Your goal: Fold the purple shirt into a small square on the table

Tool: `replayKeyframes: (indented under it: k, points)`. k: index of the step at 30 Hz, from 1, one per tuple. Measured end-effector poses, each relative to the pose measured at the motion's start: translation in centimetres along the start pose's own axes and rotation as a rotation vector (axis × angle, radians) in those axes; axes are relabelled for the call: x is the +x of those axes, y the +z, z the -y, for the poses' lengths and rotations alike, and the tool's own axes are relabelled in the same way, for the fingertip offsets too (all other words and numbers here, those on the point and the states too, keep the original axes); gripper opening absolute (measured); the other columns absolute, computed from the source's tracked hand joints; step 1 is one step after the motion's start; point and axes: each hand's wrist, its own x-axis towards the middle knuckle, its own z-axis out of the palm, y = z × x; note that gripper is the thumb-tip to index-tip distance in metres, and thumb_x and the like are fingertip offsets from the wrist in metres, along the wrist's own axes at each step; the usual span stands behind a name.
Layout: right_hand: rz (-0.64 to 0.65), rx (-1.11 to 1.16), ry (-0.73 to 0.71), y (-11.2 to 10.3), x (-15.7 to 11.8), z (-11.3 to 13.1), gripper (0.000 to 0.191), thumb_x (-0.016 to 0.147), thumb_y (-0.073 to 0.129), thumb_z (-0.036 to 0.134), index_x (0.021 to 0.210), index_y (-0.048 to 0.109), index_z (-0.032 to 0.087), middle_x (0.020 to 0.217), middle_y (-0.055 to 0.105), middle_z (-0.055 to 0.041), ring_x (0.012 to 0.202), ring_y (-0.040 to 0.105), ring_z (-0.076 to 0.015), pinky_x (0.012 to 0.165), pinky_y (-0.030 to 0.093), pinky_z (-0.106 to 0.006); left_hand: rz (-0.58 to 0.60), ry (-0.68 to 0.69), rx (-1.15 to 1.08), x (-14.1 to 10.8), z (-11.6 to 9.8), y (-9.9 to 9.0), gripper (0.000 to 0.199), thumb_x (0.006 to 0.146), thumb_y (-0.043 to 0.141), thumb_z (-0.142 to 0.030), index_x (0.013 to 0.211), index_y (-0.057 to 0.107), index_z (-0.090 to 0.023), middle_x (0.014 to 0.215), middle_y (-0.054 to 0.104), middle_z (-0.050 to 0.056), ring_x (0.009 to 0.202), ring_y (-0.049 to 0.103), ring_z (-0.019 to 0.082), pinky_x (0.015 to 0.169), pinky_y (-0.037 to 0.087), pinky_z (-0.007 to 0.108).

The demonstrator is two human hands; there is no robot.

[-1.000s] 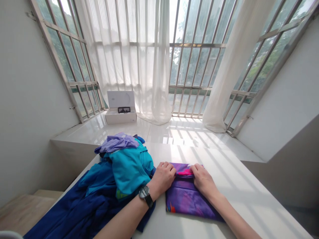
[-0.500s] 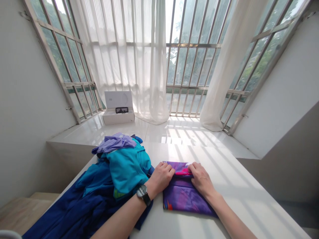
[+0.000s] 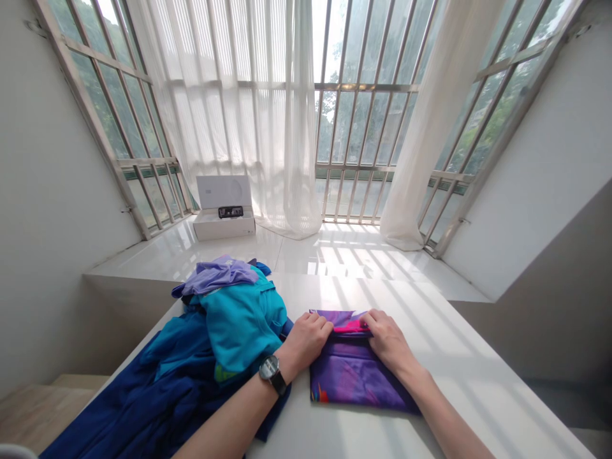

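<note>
A purple garment [image 3: 361, 376], folded into a flat rectangle, lies on the white table in front of me. A bright pink strip [image 3: 348, 327] shows along its far part, between my hands. My left hand [image 3: 306, 338], with a watch [image 3: 270, 370] on the wrist, has its fingers closed on the cloth at the left end of this fold. Opposite it, my right hand [image 3: 385, 336] pinches the same fold at its right end. The fingertips of both hands are partly hidden. What kind of garment it is cannot be made out in its folded state.
Left of my left arm is a loose heap of clothes: a teal garment [image 3: 243, 319], a lavender one [image 3: 215, 277] and dark blue cloth [image 3: 119, 401]. An open white box [image 3: 224, 226] holding a black device stands on the sill [image 3: 291, 255]. Sheer curtains [image 3: 282, 127] hang behind.
Between my hands the pink strip looks narrower, the fold being turned slightly over. Both hands keep their grip with hardly any movement. The whole view has shifted a little.
</note>
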Motion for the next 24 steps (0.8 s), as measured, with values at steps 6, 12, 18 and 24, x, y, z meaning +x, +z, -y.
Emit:
replayKeyframes:
  k: [6, 12, 18, 24]
  points:
    - [-0.004, -0.085, 0.043, -0.96, -0.28, -0.46, 0.036, 0.074, 0.04, -0.008, 0.085, 0.063, 0.018, 0.093, 0.064, -0.0072, 0.088, 0.052, -0.0216, 0.079, 0.033, -0.03, 0.028, -0.02, -0.008, 0.02, -0.17, -0.18, 0.014, 0.096, 0.049, -0.011, 0.101, 0.059, -0.019, 0.097, 0.065, 0.005, 0.09, 0.059, 0.022, 0.081, 0.045, 0.036]
    - [0.06, -0.086, 0.061, -0.46, -0.39, -0.46, 0.036, 0.074, 0.037, -0.007, 0.085, 0.061, 0.018, 0.093, 0.063, -0.0063, 0.086, 0.051, -0.0198, 0.075, 0.032, -0.028, -0.001, -0.047, -0.011, 0.01, -0.24, -0.36, 0.012, 0.098, 0.05, -0.014, 0.1, 0.06, -0.019, 0.099, 0.065, 0.007, 0.093, 0.058, 0.024, 0.081, 0.045, 0.037]
    - [0.076, -0.032, 0.076, -0.07, -0.61, -0.72, 0.034, 0.073, 0.038, -0.004, 0.088, 0.058, 0.019, 0.093, 0.06, -0.0046, 0.089, 0.053, -0.0178, 0.071, 0.031, -0.026, -0.021, -0.07, 0.005, -0.12, -0.07, -0.54, 0.007, 0.097, 0.052, -0.016, 0.096, 0.059, -0.018, 0.096, 0.064, 0.006, 0.091, 0.058, 0.024, 0.079, 0.045, 0.037]
    - [0.098, -0.016, 0.102, -0.07, -0.54, -0.61, 0.034, 0.072, 0.038, -0.004, 0.089, 0.057, 0.019, 0.094, 0.059, -0.0036, 0.088, 0.054, -0.0166, 0.069, 0.031, -0.025, -0.062, -0.024, 0.046, -0.3, -0.13, -0.8, 0.011, 0.099, 0.047, -0.012, 0.098, 0.056, -0.019, 0.092, 0.064, 0.004, 0.085, 0.058, 0.022, 0.076, 0.044, 0.036]
